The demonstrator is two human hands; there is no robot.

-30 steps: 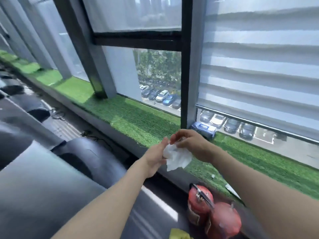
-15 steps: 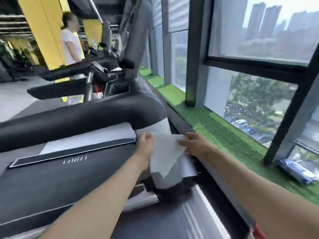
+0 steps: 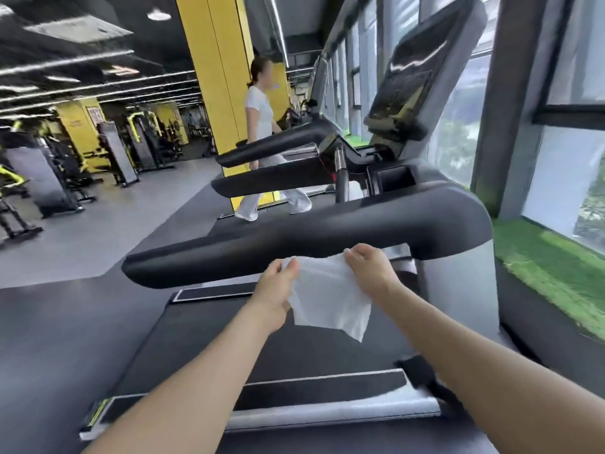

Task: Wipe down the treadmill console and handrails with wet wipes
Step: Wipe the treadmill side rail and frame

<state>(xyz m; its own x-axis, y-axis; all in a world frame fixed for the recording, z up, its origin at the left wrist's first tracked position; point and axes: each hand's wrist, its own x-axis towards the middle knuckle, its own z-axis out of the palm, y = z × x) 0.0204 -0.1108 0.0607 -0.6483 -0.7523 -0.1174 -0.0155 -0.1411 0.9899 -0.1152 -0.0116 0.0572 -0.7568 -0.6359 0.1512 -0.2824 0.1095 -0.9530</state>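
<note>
The step in hand looks like opening the wet wipe (image 3: 330,299) out flat before it goes onto the near handrail (image 3: 294,247), so the sensible way is to keep the top edge taut between the two hands, fold it once into a pad if it flops, then lay it over the rail and draw it along in one direction from the bend toward the free end, wrapping it round the underside as well. The console (image 3: 406,83) stands higher, behind the rail, and would follow with a cleaner face of the wipe, pressed lightly on the screen. The left hand (image 3: 278,290) pinches the wipe's upper left corner between thumb and curled fingers; the right hand (image 3: 370,267) pinches the upper right corner the same way. The hands are a short way apart, with the sheet hanging spread below them, just in front of the rail and above the treadmill belt (image 3: 203,342); whether it touches the rail I cannot tell.
</note>
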